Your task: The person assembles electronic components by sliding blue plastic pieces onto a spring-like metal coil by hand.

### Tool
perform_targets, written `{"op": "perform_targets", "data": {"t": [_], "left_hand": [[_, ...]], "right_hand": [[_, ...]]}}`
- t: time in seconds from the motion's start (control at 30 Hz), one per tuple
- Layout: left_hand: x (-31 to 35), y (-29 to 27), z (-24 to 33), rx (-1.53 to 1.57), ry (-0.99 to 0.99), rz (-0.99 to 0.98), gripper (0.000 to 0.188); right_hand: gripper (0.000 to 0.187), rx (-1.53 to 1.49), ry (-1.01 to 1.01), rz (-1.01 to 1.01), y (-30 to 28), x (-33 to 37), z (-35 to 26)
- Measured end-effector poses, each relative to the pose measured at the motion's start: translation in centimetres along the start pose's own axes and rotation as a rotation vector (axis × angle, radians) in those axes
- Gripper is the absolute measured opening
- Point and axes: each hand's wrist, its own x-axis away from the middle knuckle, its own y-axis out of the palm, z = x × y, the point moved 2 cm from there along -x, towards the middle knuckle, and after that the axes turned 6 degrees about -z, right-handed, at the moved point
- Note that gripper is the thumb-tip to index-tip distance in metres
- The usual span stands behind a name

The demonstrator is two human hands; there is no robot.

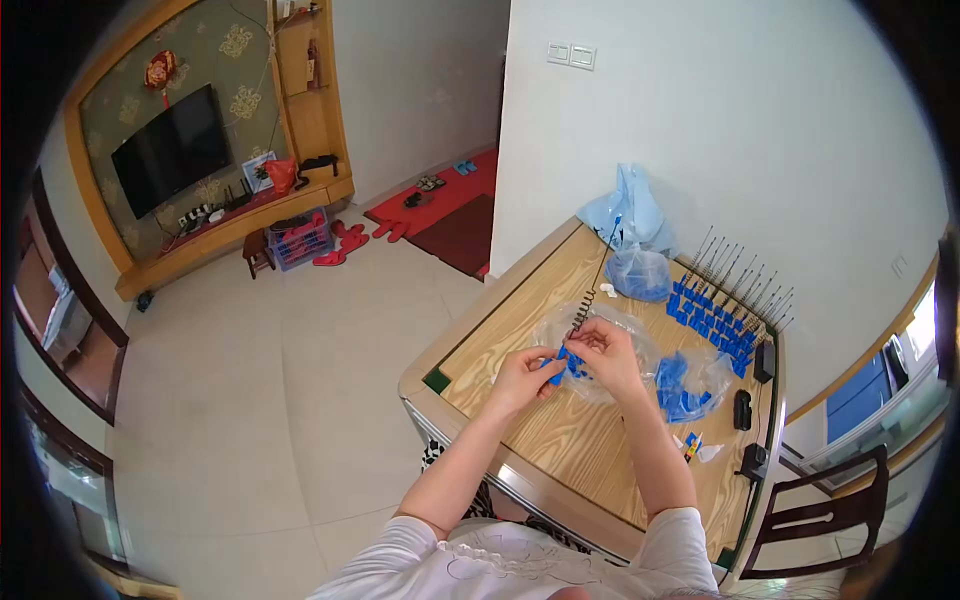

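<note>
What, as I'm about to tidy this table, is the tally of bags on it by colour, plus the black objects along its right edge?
Clear bags: 3
Light blue bag: 1
Black objects: 3
Total: 7

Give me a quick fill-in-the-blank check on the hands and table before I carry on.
The left hand holds a ____-coloured piece.
The dark coil spring is nearer the ____ (left/right) hand.
The pale bag sits at the ____ (near/far) end of the table.
Missing words: blue; right; far.
</note>
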Motion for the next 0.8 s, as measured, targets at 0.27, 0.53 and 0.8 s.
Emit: {"op": "perform_targets", "data": {"t": [0.27,0.53,0.8], "left_hand": [[-0.6,-0.1,-0.1,0.109,-0.059,-0.010,0.017],[-0.7,0.0,0.3,0.137,-0.118,0.027,0.015],[-0.7,0.0,-0.1,0.146,-0.102,0.020,0.016]], "right_hand": [[0.014,-0.026,0.102,-0.020,-0.2,-1.0,0.0],[0.014,0.003,0.113,-0.016,-0.3,-1.5,-0.1],[0.013,-0.027,0.091,-0.001,-0.2,-1.1,0.1]]}}
